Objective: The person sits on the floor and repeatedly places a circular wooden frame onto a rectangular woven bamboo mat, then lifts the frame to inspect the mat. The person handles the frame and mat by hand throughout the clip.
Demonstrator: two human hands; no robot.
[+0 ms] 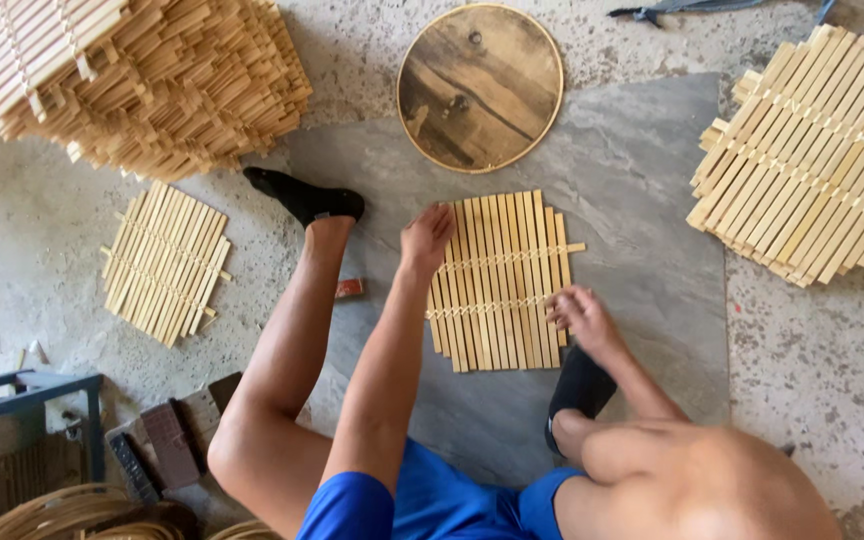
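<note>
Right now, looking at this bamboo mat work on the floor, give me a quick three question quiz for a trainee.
1. True or false: both hands touch the slat mat on the grey slab.
2. Which hand rests at the mat's top corner? A) left hand B) right hand
3. What round thing lies just beyond the mat?

Key: 1 true. 2 A. 3 a round wooden board with a pale rim.

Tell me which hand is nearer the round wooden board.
Left. The left hand rests at the slat mat's top-left corner, just below the round wooden board; the right hand sits lower, at the mat's right edge.
</note>
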